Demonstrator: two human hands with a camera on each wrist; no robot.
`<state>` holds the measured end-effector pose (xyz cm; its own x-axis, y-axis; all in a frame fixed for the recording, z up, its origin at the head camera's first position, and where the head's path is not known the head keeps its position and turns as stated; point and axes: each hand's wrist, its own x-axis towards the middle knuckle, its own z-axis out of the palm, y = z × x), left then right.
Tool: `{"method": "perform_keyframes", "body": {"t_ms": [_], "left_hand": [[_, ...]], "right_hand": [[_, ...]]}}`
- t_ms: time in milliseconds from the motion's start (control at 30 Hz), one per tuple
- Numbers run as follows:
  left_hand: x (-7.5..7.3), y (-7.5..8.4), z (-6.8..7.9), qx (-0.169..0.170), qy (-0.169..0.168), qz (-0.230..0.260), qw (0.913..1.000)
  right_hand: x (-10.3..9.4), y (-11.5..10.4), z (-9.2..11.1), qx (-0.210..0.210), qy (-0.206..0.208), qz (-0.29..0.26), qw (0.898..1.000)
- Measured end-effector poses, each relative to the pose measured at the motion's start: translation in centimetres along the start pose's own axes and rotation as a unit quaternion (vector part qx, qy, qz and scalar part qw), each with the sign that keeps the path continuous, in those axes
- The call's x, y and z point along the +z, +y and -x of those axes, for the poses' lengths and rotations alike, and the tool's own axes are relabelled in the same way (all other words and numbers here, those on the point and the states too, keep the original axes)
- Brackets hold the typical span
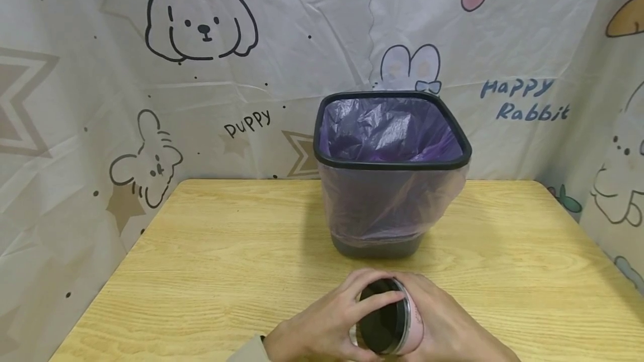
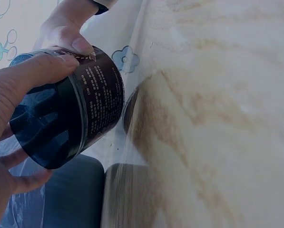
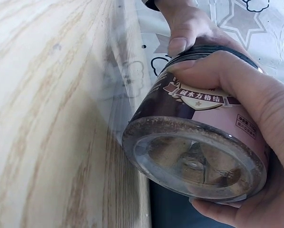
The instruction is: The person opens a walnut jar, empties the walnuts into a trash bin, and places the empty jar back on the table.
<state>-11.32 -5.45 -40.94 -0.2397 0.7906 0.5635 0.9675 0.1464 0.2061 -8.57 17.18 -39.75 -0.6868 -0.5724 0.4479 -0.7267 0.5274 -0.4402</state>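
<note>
- Round clear jar with pink-and-brown label point(image 1: 415, 324): tilted between my hands, near the dark purple-lined bin point(image 1: 392, 165).
- My left hand point(image 1: 338, 310): fingers curled round its black lid point(image 1: 378, 325).
- My right hand point(image 1: 445, 314): wrapped round its body.

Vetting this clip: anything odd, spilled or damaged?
One oddity: the lined bin stands on the tabletop, though bins usually sit on floors. The jar is tilted, but the left hand and right hand hold it, so that looks deliberate. No spill or clear damage shows.
</note>
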Motion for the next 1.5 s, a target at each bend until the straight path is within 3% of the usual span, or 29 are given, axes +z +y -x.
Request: {"method": "perform_keyframes", "body": {"t_ms": [233, 433, 800, 1100, 1367, 1500], "left_hand": [[0.07, 0.19, 0.28, -0.066, -0.014, 0.046, 0.9966], [0.01, 0.30, 0.25, -0.074, -0.015, 0.032, 0.9966], [0.06, 0.18, 0.14, -0.083, -0.010, 0.036, 0.9959], [0.02, 0.09, -0.09, -0.022, 0.001, 0.015, 0.9996], [0.06, 0.16, -0.11, -0.024, 0.007, 0.016, 0.9996], [0.14, 0.06, -0.14, -0.009, 0.016, 0.015, 0.9997]], "right_hand": [[-0.07, 0.06, -0.17, -0.014, 0.003, 0.001, 1.000], [-0.24, 0.08, -0.04, -0.004, -0.002, 0.007, 1.000], [-0.12, 0.25, -0.29, -0.029, 0.004, -0.012, 0.999], [-0.19, 0.16, -0.07, -0.009, -0.006, 0.008, 1.000], [-0.21, 0.09, -0.11, -0.005, -0.014, -0.003, 1.000], [-0.12, 0.07, -0.08, -0.004, -0.008, -0.002, 1.000]]}}
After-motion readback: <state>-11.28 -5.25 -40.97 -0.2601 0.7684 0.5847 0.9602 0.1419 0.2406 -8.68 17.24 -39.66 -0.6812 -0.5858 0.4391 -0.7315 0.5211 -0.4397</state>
